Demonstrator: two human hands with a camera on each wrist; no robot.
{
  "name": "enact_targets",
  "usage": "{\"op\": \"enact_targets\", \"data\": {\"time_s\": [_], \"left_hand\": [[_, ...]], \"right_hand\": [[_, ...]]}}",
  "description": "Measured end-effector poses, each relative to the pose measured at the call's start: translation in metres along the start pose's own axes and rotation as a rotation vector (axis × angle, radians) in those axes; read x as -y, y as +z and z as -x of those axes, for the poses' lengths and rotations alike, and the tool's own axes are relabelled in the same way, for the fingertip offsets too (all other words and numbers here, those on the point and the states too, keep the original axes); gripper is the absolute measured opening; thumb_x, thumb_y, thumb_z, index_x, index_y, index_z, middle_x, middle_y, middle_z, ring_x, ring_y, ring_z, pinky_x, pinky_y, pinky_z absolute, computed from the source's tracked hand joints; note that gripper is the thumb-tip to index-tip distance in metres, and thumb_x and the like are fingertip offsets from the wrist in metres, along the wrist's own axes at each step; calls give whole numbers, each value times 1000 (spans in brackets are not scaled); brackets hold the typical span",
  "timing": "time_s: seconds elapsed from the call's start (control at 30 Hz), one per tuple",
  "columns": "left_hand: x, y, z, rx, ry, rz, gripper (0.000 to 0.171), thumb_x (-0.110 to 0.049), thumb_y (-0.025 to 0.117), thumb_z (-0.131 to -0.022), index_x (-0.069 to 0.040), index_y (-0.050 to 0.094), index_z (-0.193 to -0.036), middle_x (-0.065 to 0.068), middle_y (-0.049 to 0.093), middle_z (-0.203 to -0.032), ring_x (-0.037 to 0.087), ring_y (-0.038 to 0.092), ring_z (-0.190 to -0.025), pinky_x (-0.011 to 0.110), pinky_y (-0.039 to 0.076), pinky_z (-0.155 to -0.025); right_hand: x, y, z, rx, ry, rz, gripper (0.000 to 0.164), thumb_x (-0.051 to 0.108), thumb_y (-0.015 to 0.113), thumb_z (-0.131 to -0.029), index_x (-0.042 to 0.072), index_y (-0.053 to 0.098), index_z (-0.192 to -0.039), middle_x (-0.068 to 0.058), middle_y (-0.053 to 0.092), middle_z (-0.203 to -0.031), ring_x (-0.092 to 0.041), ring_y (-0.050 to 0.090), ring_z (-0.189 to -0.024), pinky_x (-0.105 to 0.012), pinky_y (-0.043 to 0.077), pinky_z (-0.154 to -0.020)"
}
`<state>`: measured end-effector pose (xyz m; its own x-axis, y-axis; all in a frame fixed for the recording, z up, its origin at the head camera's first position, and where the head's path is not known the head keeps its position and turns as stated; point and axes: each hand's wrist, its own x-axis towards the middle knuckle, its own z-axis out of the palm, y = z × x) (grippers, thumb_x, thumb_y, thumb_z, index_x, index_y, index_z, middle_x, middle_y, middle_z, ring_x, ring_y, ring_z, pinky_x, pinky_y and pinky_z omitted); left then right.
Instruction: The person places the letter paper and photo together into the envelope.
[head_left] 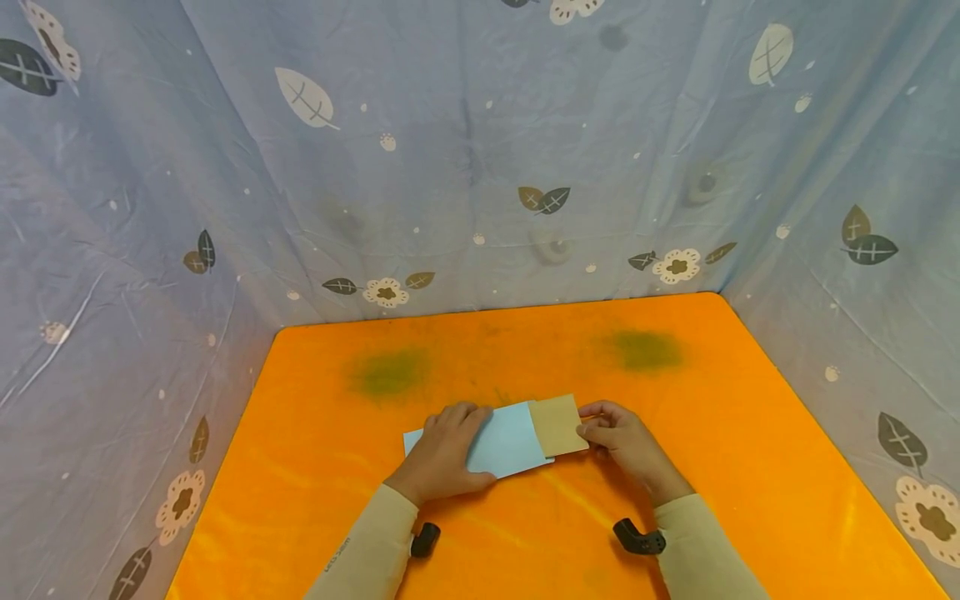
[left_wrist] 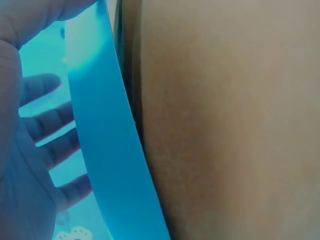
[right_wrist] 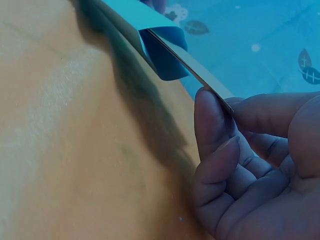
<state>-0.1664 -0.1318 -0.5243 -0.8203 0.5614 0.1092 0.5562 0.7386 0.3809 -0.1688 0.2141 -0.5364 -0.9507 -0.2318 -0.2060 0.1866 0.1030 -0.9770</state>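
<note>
A light blue paper envelope (head_left: 510,442) is held a little above the orange table. My left hand (head_left: 446,454) grips it across its width, thumb at the near edge and fingers at the far edge. In the left wrist view the envelope (left_wrist: 112,135) crosses in front of the spread fingers of the left hand (left_wrist: 35,145). A tan card (head_left: 558,427) sticks out of its right end. My right hand (head_left: 630,450) pinches the card's outer edge. The right wrist view shows the card (right_wrist: 210,80) between thumb and fingers, its other end hidden inside the envelope's open mouth.
The orange tabletop (head_left: 720,400) carries two dark green smudges toward the back. Blue-grey patterned curtains (head_left: 465,150) enclose its back and both sides. Black curved mounts (head_left: 637,537) sit at both wrists.
</note>
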Motion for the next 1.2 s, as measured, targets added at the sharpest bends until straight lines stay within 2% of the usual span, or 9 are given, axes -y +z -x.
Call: {"op": "enact_targets", "data": {"time_s": [0.47,0.87,1.2], "left_hand": [[-1,0,-1,12,-3,8,95,-53,88,-87,-13,48,-163,8,53,-150,30,50,-136,54,40,-112],[0,3,-3,5,15,6,94,-53,88,-86,-13,49,-162,6,54,-148,26,52,-133,53,42,-110],[-3,1,-3,-4,27,10,94,-51,89,-86,-12,50,-161,7,54,-148,28,52,-133,54,43,-110]], "right_hand": [[0,10,0,7,4,-11,33,11,72,-106,-6,61,-132,-16,65,-96,-27,57,-79,-33,53,-69],[1,12,0,6,4,27,29,11,71,-106,-5,66,-130,-16,67,-94,-28,60,-78,-33,54,-69],[2,17,0,56,-23,2,30,11,72,-106,-7,65,-129,-15,68,-94,-28,63,-80,-33,56,-69]]}}
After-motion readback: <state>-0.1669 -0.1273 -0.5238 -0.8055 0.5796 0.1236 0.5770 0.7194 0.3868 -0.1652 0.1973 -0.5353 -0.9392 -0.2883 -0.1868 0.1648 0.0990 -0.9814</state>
